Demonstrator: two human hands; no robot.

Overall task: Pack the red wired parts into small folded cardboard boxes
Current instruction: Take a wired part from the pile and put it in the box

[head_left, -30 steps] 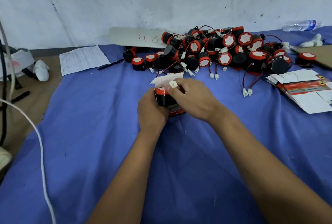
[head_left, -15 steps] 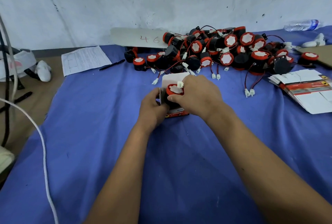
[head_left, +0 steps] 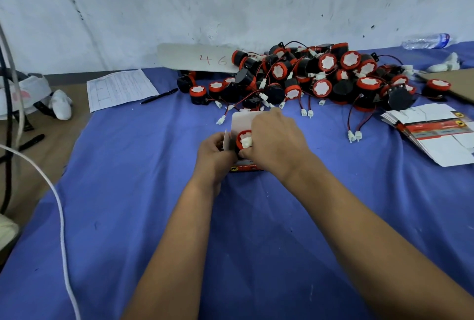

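- Left hand (head_left: 214,151) on the near-left side of the small cardboard box (head_left: 246,150), fingers curled round its left wall and side flap, gripping it upright on the blue cloth (head_left: 128,217) that covers the table.
- Right hand (head_left: 275,145) over the right side of the box, fingers bent down onto the red wired part (head_left: 243,138), holding it at the mouth of the box.
- Red rim and white connector of the part in plain view inside the box opening; white back flap of the box upright just behind it.
- Against half a second ago: part now sunk lower between the box walls, connector tucked down onto its top instead of sticking up above it.
- Against a second ago: box turned more upright, with the opening toward the camera, and the left side flap swung out.
- Both hands in nearly the same spot as before, right in front of the pile of red parts (head_left: 320,78).
- Pile itself unchanged, loose wires and white plugs trailing from its near edge toward the box.
- Stack of flat box blanks (head_left: 433,132) to the right of the pile, untouched.
- Printed sheet (head_left: 118,88) and pen (head_left: 159,96) left of the pile, as before.
- Cardboard strip marked "4 6" (head_left: 197,59) behind the left end of the pile.
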